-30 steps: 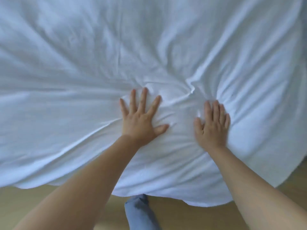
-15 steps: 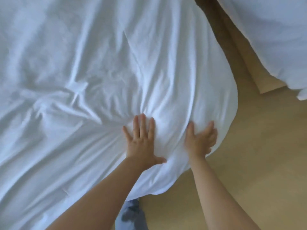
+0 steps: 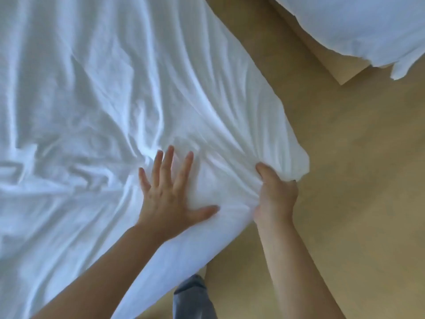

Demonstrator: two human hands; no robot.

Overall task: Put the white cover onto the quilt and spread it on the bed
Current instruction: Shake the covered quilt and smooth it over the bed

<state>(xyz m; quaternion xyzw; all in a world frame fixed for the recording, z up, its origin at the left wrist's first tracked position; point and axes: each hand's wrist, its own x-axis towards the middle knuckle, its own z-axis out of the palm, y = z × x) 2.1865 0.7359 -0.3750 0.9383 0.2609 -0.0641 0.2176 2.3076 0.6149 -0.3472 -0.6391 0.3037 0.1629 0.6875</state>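
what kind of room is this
Probably a bedroom, maybe a twin hotel room: a wrinkled white quilt cover spread wide, more white bedding on what looks like a second bed, and tan floor between them.

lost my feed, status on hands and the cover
Left hand flat, pressing the white cover. Right hand grips its corner at the edge. Cover wrinkled; no obstruction in view.

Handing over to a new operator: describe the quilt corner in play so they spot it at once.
The white quilt fills the left of the view, over a tan floor. Follow its right edge down to the rounded corner jutting over the floor. Only this corner is bunched in the grip of the right hand, beside the flat left hand.
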